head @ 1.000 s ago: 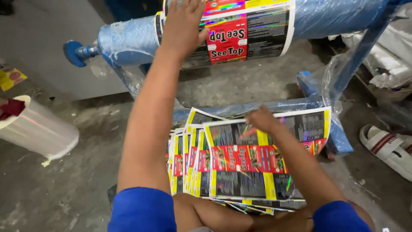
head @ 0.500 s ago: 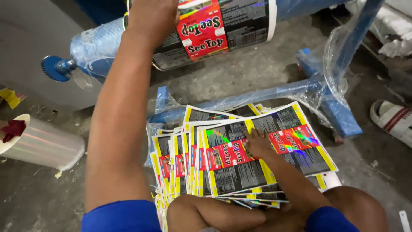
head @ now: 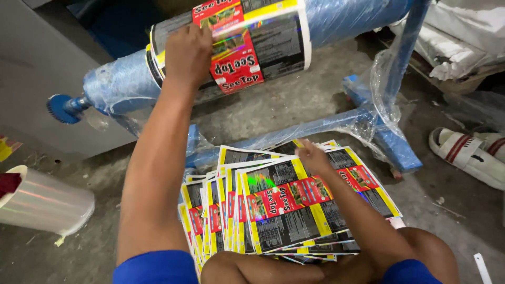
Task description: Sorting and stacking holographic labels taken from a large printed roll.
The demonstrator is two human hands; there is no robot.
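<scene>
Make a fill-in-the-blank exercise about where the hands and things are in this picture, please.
1. The left hand rests on the printed label roll mounted on the ____ plastic-wrapped bar.
2. The right hand presses on the fanned stack of yellow-edged printed label sheets, which lies on the ____.
3. The shiny holographic film roll lies at the person's ____ side.
4. A white ____ lies at the right.

Missing words: blue; floor; left; sandal
</scene>
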